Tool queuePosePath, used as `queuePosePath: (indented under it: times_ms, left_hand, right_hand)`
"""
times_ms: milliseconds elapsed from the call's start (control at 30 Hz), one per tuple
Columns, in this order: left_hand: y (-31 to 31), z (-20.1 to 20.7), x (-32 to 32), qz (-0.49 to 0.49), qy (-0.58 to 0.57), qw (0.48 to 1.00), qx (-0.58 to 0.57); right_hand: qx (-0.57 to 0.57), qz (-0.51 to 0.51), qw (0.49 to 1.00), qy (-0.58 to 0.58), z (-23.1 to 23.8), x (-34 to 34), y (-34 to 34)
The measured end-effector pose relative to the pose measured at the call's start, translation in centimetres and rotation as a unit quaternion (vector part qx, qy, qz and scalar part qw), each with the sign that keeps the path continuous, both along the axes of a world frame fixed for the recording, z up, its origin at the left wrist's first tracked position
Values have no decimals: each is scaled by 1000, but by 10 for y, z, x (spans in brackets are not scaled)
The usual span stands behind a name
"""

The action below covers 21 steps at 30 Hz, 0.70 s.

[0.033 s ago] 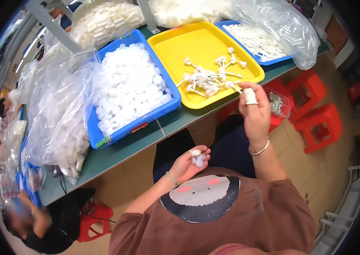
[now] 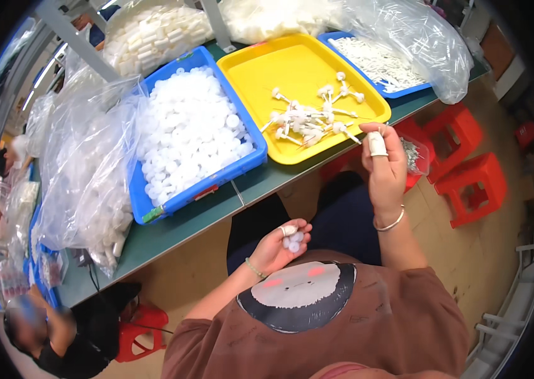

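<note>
The left hand lies palm up in the lap below the counter's front edge, cupping a few small white caps. The right hand is raised past the near edge, by the front right corner of the yellow tray, pinching what looks like a thin white stick; a taped finger hides it. Nothing has visibly moved since the earlier picture. More capped sticks lie in the tray, and loose caps fill the blue bin left of it.

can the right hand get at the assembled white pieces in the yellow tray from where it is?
Probably yes. The right hand hovers at the near rim of the yellow tray, beside the white stemmed pieces, and nothing lies between them.
</note>
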<state>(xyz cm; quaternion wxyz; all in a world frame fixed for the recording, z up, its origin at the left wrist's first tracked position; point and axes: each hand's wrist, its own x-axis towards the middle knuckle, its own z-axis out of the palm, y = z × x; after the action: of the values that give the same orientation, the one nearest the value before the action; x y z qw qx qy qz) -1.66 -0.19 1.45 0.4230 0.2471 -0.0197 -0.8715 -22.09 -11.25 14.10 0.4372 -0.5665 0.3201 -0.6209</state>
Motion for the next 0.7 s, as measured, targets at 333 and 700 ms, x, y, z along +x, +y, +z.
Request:
queuePosePath:
  times_ms: [333, 700]
  left_hand:
    - [4, -9, 9, -62, 2, 998, 31]
    - [3, -18, 14, -35, 38, 997, 65]
  right_hand:
    - [-103, -124, 877, 452, 26, -17, -37]
    - [-102, 164, 797, 572, 57, 9, -76]
